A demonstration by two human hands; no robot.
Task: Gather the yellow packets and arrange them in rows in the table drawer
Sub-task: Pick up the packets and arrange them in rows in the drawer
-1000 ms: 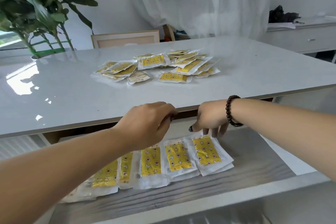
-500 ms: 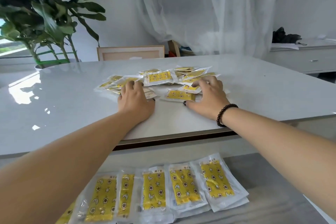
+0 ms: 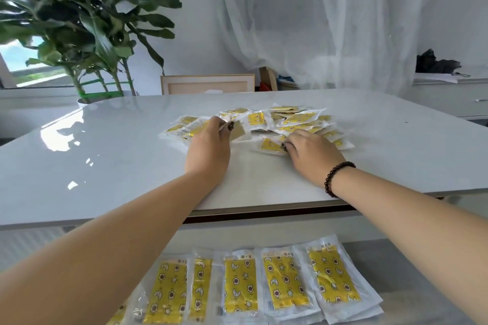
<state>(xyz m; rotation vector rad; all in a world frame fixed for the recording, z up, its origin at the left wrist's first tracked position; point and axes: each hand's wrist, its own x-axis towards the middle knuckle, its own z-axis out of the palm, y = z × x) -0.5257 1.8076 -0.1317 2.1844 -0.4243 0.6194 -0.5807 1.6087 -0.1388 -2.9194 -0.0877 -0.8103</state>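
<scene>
Green plant point(image 3: 87, 18): broad dark leaves fill the upper left, behind the far left corner of the counter; its stems are tied with a green band.
Counter point(image 3: 111, 155): glossy pale grey top, with window light reflected on its left side.
Left hand point(image 3: 211, 145): reaches onto the left part of the loose pile – thumb and fingers curl in and pinch a packet point(image 3: 239, 131) at its edge, lifting it slightly off the heap.
Loose yellow packets point(image 3: 301, 119): an untidy, overlapping heap in clear wrappers at the middle of the counter, well back from the near edge.
Right hand point(image 3: 310, 152): lies palm down on the right part of the pile, fingers bent over the packets and thumb tucked against one point(image 3: 270, 145) at the near edge; whether it truly grips that one I cannot tell. A dark beaded bracelet point(image 3: 336, 177) circles the wrist.
Drawer point(image 3: 412, 269): pulled out below the counter's near edge, grey inside.
Row in the drawer point(image 3: 285, 282): yellow packets with a star and flower print stand side by side, long sides overlapping a little – the row runs from under the left forearm to about the middle of the drawer, and its left end is hidden by that arm.
Picture frame point(image 3: 208, 83): pale wood, just behind the counter's far edge.
Curtain point(image 3: 317, 21): sheer white, across the back wall.
Sideboard point(image 3: 449, 92): white, at far right, with a dark bundle on top.
</scene>
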